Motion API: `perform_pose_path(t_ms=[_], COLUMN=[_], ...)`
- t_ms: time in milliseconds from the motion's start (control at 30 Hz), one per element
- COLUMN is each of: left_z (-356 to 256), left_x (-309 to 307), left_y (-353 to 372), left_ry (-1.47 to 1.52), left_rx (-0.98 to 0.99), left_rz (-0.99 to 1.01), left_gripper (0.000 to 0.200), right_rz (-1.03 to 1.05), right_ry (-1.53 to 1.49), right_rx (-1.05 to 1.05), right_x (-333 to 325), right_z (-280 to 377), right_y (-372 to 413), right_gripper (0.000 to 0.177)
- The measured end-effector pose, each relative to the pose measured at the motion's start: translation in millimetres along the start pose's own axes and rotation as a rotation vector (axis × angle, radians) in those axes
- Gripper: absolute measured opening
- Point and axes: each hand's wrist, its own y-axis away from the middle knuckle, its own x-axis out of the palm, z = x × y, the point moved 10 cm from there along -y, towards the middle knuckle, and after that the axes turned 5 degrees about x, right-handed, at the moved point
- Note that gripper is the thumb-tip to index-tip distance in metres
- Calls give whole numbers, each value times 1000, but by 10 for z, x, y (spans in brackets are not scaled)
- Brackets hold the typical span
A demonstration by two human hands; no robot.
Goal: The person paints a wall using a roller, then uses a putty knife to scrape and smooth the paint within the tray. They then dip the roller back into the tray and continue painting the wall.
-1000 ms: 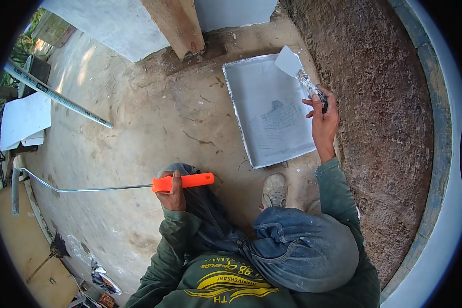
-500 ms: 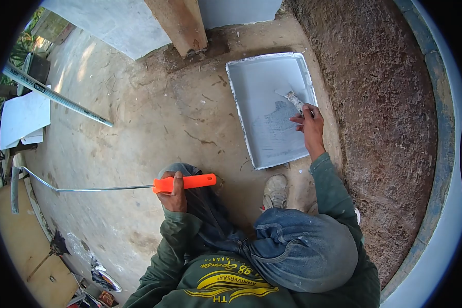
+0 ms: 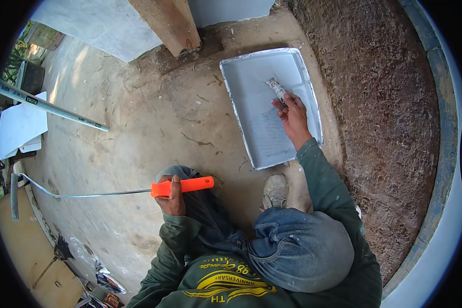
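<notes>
My left hand is closed around the orange handle of a paint roller, above my knee. Its thin metal rod runs left to a slim grey roller sleeve. With bent fingers, my right hand grips a paintbrush whose handle is crusted with white paint. The brush's head points away from me into pale grey paint, its tip blending with the paint. Beneath it lies a shallow rectangular paint tray with a paint-smeared rim. Streaks of thinner paint show in the tray's near half.
A wooden post stands beyond the tray, beside pale wall panels. Rough brown stonework borders the right side. A long pole slants in from the left near white sheets. My shoe is just below the tray.
My right hand has moved the brush up and left, farther into the tray's paint. The roller in my left hand has shifted slightly, its sleeve end a little lower.
</notes>
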Motion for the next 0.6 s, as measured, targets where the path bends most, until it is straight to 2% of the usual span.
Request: perform_pose_path(t_ms=[133,433,500,600], left_z=[-34,40,70,65], left_x=[-6,-56,-62,-55], left_y=[-5,13,22,22], left_ry=[-5,-2,14,32], left_rx=[22,-4,-16,-13], left_rz=[5,-4,-6,-6], left_gripper=[29,30,30,30], right_rz=[11,24,1,18], right_ry=[-68,221,432,539], right_rx=[-22,-157,-314,-448], right_x=[-10,86,164,257], right_z=[9,527,770,971], right_y=[54,542,677,785], right_gripper=[31,34,36,34])
